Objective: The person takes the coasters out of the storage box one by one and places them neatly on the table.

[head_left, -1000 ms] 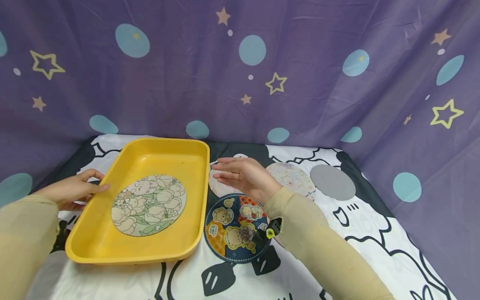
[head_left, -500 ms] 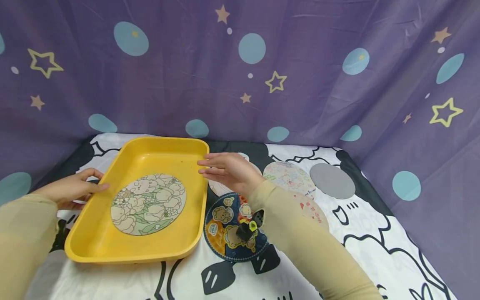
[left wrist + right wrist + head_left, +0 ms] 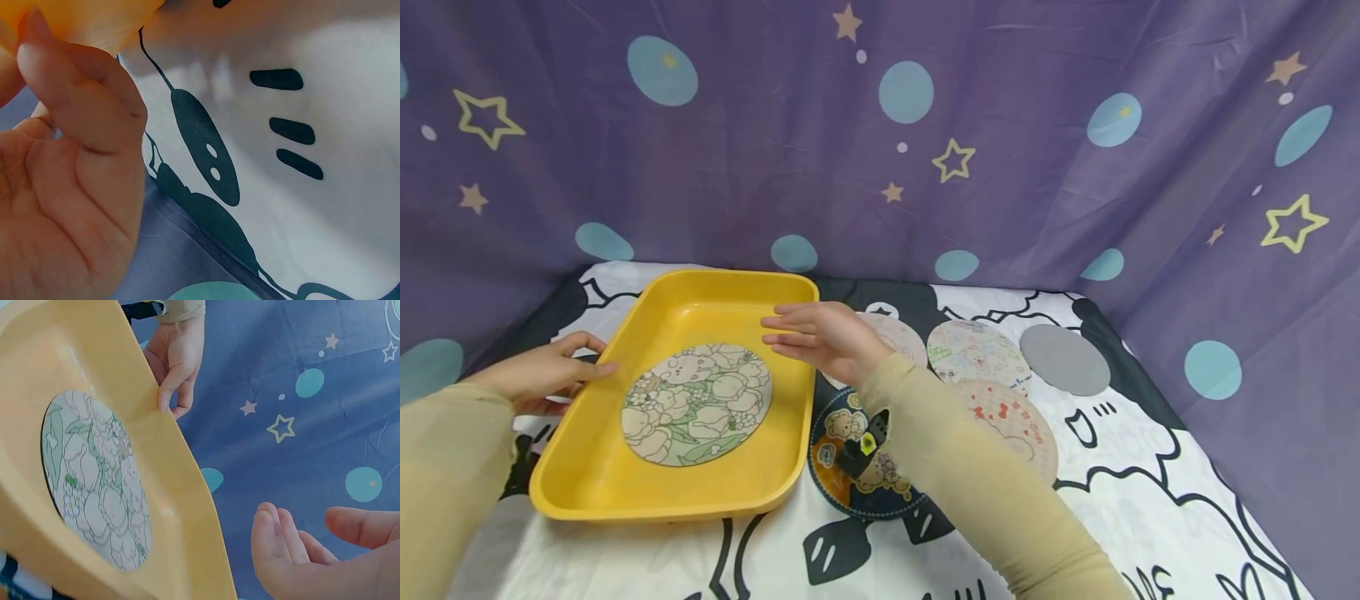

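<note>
A yellow tray (image 3: 730, 312) stands on the left of the table, with a round mat printed with flowers and a bunny (image 3: 696, 404) lying flat inside it. My left hand (image 3: 546, 375) holds the tray's left rim, thumb on the inner side; the left wrist view shows that hand (image 3: 75, 162) up close against the yellow edge. Over the tray's right side hovers my right hand (image 3: 831, 337), fingers straight and pointing left, nothing in it. In the right wrist view its thumb and fingers (image 3: 281, 550) are spread apart beside the tray's rim.
Right of the tray lie several round mats: a dark blue bear one (image 3: 891, 479) partly under my forearm, a pinkish one (image 3: 902, 333), a pastel one (image 3: 977, 354), a heart-printed one (image 3: 1011, 421) and a plain grey one (image 3: 1065, 360). Behind hangs a purple curtain (image 3: 1015, 183).
My right hand has moved left, from above the mats to over the tray's right rim, uncovering the heart-printed mat. The left hand keeps its hold and the tray stays in place.
</note>
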The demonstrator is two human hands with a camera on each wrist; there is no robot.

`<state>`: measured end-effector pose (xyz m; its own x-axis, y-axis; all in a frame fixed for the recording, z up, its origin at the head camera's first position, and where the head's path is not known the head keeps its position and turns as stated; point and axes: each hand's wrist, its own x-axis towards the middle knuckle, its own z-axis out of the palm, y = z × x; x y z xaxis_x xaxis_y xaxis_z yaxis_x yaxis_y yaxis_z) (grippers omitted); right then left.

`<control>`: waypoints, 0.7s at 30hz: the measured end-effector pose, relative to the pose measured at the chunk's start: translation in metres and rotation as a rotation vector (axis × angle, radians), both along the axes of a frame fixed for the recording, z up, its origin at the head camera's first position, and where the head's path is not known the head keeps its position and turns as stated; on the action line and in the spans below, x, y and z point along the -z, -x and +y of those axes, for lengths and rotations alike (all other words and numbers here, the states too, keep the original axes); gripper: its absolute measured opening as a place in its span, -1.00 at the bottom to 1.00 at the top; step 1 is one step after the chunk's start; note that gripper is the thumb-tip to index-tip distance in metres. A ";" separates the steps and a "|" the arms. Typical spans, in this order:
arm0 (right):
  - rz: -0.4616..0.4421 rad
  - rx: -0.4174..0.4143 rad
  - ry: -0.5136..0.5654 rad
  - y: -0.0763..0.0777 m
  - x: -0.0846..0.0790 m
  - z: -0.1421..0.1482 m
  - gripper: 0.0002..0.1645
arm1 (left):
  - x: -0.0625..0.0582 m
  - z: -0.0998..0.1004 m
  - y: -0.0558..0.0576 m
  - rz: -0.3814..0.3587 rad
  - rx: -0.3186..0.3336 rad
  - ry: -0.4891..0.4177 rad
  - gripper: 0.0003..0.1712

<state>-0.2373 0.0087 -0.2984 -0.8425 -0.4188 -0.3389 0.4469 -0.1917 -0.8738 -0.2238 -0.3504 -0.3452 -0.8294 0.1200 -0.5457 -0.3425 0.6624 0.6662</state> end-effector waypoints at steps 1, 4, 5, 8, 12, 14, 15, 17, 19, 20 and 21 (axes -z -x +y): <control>-0.009 0.004 0.002 0.001 0.001 -0.003 -0.54 | 0.000 0.000 0.000 -0.001 -0.001 -0.004 -0.32; -0.037 0.016 0.011 0.002 0.003 -0.010 -0.52 | 0.001 0.000 0.000 -0.003 -0.005 -0.009 -0.31; -0.044 0.018 0.013 0.002 0.004 -0.012 -0.53 | 0.001 0.000 0.001 -0.004 -0.006 -0.010 -0.31; -0.054 0.024 0.023 0.005 0.007 -0.018 -0.55 | 0.001 -0.001 0.001 -0.002 -0.008 -0.009 -0.30; -0.064 0.033 0.041 0.007 0.011 -0.026 -0.55 | 0.002 -0.001 0.001 0.002 -0.007 -0.010 -0.31; -0.072 0.041 0.047 0.008 0.014 -0.029 -0.54 | 0.002 -0.001 0.001 0.002 -0.007 -0.010 -0.32; -0.075 0.046 0.046 0.008 0.015 -0.031 -0.53 | 0.002 -0.001 0.001 0.001 -0.007 -0.010 -0.32; -0.082 0.057 0.047 0.010 0.018 -0.034 -0.52 | 0.002 -0.001 0.001 -0.002 -0.009 -0.010 -0.31; -0.090 0.076 0.050 0.011 0.021 -0.038 -0.53 | 0.001 -0.001 0.001 -0.003 -0.010 -0.007 -0.30; -0.093 0.086 0.051 0.012 0.022 -0.040 -0.54 | 0.001 -0.001 0.001 -0.004 -0.010 -0.006 -0.29; -0.098 0.093 0.055 0.013 0.024 -0.042 -0.54 | 0.001 -0.002 0.001 -0.005 -0.010 -0.006 -0.29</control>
